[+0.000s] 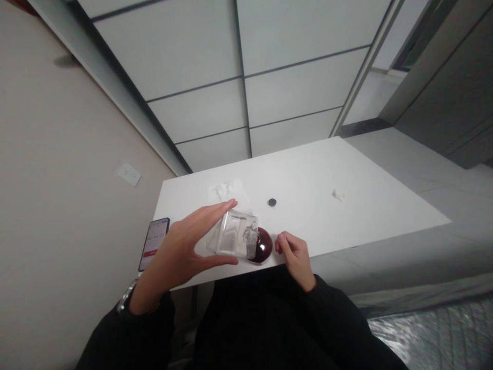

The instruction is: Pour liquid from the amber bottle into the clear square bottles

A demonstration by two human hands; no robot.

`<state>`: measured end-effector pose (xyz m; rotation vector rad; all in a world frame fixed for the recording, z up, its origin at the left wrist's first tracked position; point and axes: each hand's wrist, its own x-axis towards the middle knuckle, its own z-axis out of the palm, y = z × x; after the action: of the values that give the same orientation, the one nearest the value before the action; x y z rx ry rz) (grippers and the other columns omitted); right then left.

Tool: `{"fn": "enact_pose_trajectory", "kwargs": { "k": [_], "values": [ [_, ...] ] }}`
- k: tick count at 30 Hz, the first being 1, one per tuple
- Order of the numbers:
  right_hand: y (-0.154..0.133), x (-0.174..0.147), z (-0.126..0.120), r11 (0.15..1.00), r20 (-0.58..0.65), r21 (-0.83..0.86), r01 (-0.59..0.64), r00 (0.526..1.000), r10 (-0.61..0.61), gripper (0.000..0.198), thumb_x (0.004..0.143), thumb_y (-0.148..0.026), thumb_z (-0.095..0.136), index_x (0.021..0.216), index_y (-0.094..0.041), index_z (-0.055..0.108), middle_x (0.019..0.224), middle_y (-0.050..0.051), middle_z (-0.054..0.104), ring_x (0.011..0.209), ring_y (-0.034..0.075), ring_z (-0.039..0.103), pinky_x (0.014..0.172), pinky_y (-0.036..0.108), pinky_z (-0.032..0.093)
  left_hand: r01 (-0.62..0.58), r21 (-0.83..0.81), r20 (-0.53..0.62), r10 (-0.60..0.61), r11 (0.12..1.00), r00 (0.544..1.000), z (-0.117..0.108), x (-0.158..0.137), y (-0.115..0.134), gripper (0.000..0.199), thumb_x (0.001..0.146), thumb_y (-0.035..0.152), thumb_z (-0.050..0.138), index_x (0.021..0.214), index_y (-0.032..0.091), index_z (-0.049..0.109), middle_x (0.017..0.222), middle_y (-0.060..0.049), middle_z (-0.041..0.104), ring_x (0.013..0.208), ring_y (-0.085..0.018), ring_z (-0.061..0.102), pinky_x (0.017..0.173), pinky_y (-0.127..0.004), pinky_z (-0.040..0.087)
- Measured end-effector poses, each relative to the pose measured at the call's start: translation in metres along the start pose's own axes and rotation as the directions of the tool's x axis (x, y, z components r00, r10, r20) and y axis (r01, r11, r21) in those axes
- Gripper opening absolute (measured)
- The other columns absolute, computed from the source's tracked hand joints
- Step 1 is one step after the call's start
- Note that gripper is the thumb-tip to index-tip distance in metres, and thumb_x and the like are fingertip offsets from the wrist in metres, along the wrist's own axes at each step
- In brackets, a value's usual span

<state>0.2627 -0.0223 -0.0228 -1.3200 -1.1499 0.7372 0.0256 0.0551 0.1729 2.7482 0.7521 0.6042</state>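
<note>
My left hand (185, 246) is raised over the near edge of the white table (346, 205) and holds a small clear plastic bag (235, 235) between thumb and fingers. Just behind the bag a dark red glossy round object (264, 245) sits on the table edge. My right hand (292, 252) rests right beside that round object with its fingers curled; whether it touches the object is unclear. Both sleeves are black.
A phone (154, 242) with a lit screen lies at the table's left edge. A small black disc (272, 202) sits mid-table, clear wrapping (225, 191) lies behind my left hand, and a crumpled white scrap (338, 195) lies to the right. A beige wall stands left.
</note>
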Motion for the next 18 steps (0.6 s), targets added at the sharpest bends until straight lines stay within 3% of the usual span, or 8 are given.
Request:
{"fn": "enact_pose_trajectory", "kwargs": {
  "k": [18],
  "values": [
    [-0.0002, 0.0001, 0.0000, 1.000, 0.003, 0.008, -0.006, 1.000, 0.006, 0.061, 0.106, -0.064, 0.046, 0.061, -0.024, 0.054, 0.056, -0.001, 0.055, 0.056, 0.016, 0.050, 0.059, 0.031, 0.039, -0.025, 0.050, 0.101, 0.020, 0.998, 0.995, -0.0097, 0.0099, 0.0034, 0.088, 0.090, 0.056, 0.081, 0.164, 0.029, 0.041, 0.155, -0.012, 0.062, 0.139, -0.033, 0.064, 0.117, -0.046, 0.055]
  ]
}}
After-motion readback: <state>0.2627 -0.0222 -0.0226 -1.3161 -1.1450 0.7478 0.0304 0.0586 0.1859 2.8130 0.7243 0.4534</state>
